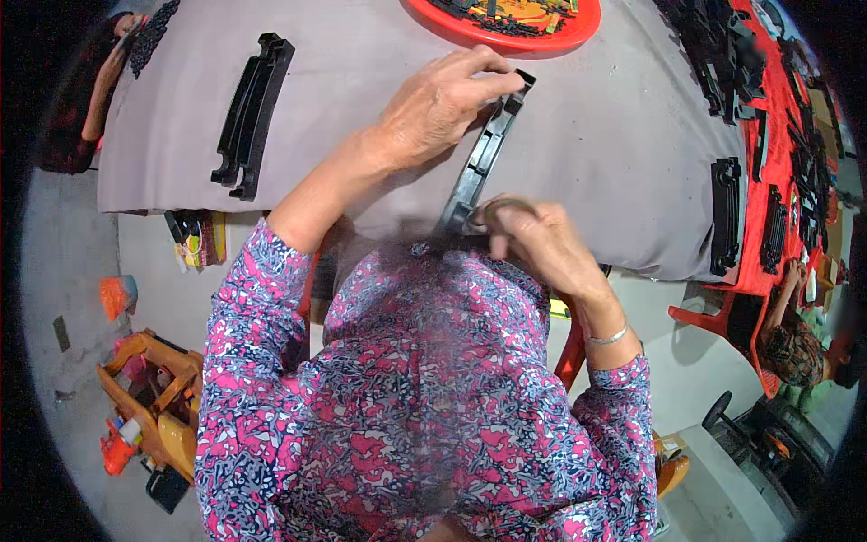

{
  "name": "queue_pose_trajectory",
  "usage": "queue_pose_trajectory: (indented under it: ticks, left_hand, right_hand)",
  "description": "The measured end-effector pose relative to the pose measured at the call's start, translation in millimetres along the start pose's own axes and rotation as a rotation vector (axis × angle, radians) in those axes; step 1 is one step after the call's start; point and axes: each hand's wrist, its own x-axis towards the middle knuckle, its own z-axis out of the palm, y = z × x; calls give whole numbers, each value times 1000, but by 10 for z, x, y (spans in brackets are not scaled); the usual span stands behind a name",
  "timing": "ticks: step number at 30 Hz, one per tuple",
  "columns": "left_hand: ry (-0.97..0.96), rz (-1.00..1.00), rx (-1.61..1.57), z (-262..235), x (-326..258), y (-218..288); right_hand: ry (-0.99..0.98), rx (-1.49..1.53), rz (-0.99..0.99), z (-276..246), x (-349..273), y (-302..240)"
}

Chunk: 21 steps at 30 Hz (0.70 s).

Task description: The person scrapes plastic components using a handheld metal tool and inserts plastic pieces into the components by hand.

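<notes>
A long black plastic channel-shaped part (483, 158) slants across the table's near edge, its near end close to my body. My left hand (438, 104) is closed on its far end, thumb and fingers at the tip. At the near end, my right hand (539, 242) is curled and partly blurred, with its fingertips at the part. Whatever it pinches there is too small or hidden to make out. Another pair of similar black parts (253, 117) lies side by side on the table to the left, apart from my hands.
A grey cloth (361, 54) covers the table. A red tray (506, 34) of small dark pieces stands at the far edge. More black parts (725, 217) lie at the right, by a red-covered surface (754, 244). Other people (795, 352) sit at the right and far left (86, 99).
</notes>
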Motion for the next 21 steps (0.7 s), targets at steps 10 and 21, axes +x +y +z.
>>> queue_pose_trajectory:
  ticks: [10,21]
  left_hand:
    - [86,-228,-89,-92,-413,603]
    - [-199,-206,156,-79,-445,818]
  right_hand:
    - [234,965,-549,-682,303,-347]
    - [284,826,-494,-608,1054,-357]
